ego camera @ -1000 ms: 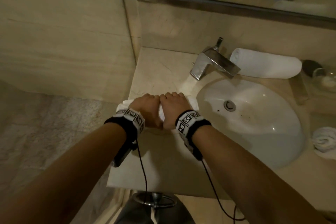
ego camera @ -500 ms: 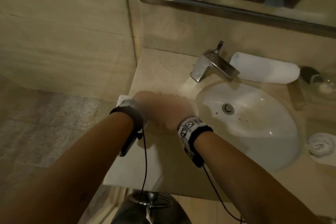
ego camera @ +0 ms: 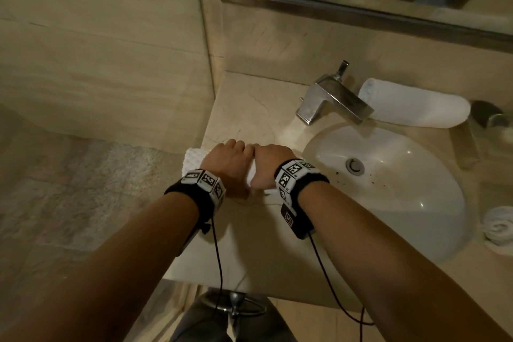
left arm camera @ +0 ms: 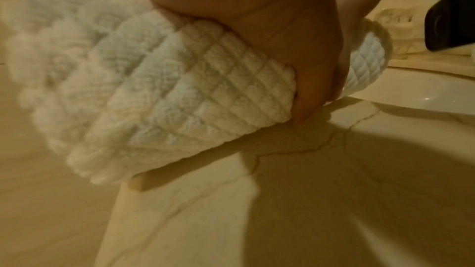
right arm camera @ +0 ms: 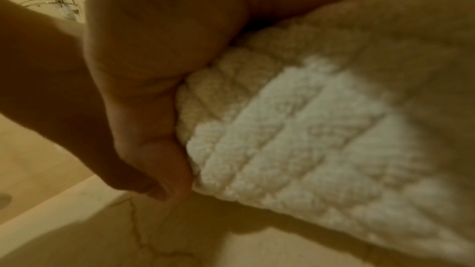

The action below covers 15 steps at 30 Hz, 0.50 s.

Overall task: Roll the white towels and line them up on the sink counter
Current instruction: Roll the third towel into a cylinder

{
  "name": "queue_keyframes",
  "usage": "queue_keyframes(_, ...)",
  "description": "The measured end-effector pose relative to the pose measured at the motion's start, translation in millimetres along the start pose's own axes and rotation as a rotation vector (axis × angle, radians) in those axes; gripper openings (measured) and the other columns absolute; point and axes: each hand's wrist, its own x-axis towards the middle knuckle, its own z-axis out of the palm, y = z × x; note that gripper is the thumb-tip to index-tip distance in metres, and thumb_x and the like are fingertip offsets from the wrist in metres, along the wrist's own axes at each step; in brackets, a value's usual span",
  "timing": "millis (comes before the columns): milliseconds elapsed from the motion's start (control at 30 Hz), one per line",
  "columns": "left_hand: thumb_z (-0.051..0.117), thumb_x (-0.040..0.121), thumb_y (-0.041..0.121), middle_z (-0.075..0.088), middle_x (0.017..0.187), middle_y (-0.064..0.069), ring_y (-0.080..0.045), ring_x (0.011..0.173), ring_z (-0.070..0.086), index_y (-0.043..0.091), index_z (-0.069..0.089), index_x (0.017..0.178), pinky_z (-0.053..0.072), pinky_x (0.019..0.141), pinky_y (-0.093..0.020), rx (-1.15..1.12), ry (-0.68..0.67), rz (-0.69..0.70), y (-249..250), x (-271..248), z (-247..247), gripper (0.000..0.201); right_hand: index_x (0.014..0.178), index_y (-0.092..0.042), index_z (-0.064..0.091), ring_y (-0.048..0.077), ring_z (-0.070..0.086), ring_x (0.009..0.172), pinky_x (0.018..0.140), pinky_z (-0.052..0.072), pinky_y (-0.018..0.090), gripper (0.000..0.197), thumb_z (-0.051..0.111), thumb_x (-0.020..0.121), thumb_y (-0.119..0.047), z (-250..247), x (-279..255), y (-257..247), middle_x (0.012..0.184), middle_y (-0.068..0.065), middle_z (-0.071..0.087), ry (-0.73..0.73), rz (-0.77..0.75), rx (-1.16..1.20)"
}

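Head view: left hand [ego camera: 227,164] and right hand [ego camera: 270,166] sit side by side, fingers curled over the towel [ego camera: 194,159] on the counter [ego camera: 249,103], its long axis running left-right under both

Left wrist: thumb clamps the roll

Right wrist: same grip, thumb underneath
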Motion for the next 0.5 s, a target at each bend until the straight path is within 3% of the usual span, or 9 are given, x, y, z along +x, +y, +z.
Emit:
queue_keyframes(133, 0.071, 0.055, 0.064, 0.051, 0.115, -0.003, -0.023, 0.103, 0.049, 0.016, 0.038, 0.127, 0.045, 0.089, -0.035, -0.004, 0.001, -0.003, 1, -2, 1, 0.093, 0.106, -0.02, 0.051, 0.02, 0.055, 0.077, 0.07, 0.039, 0.029, 0.057, 0.077, 0.058, -0.034, 3, -4, -4, 0.075, -0.008, 0.047, 0.023, 0.039, -0.004)
queue_keyframes(500, 0.071, 0.055, 0.063, 0.048, 0.115, -0.005, -0.023, 0.103, 0.048, 0.016, 0.036, 0.127, 0.043, 0.088, -0.034, 0.024, 0.009, -0.023, 5, -8, 2, 0.093, 0.104, -0.019, 0.048, 0.023, 0.06, 0.085, 0.084, 0.041, 0.036, 0.052, 0.071, 0.06, -0.036, 11, -8, -6, 0.083, -0.005, 0.052, 0.064, 0.044, 0.007)
